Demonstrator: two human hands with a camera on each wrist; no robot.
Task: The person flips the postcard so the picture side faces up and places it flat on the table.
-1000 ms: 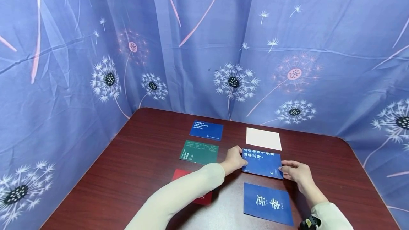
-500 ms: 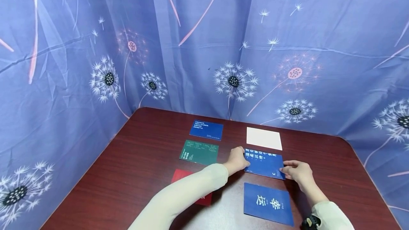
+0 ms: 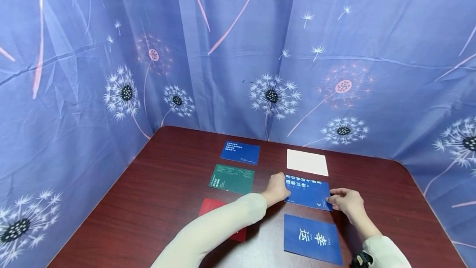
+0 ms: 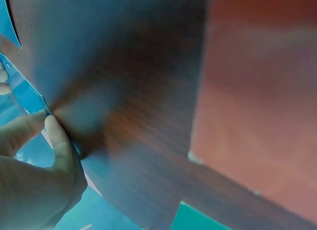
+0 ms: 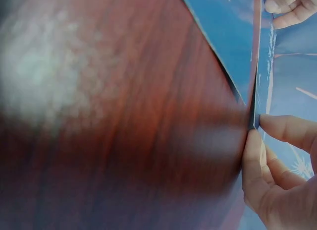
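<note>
Between both hands, low over the table, is a blue postcard [image 3: 308, 192] with white writing and a small crescent moon. My left hand [image 3: 276, 188] pinches its left end; thumb and forefinger meet at the card's corner in the left wrist view. At the opposite end my right hand [image 3: 348, 202] pinches the lower right corner, its thumb [image 5: 286, 127] on one face and fingers on the other. A blue postcard with two large white characters [image 3: 311, 239] lies just in front. Behind the held card lies a plain white card [image 3: 307, 162].
On the dark red wooden table [image 3: 160, 168], a left column holds a blue card [image 3: 240, 152], a green card [image 3: 232, 178] and a red card [image 3: 210, 204]. My left sleeve [image 3: 219, 228] partly covers the red one. A dandelion-print curtain [image 3: 223, 73] hangs behind.
Both hands and the held postcard have shifted slightly to the right since a second ago. Over the last half second they hold nearly still. The other cards stay put.
</note>
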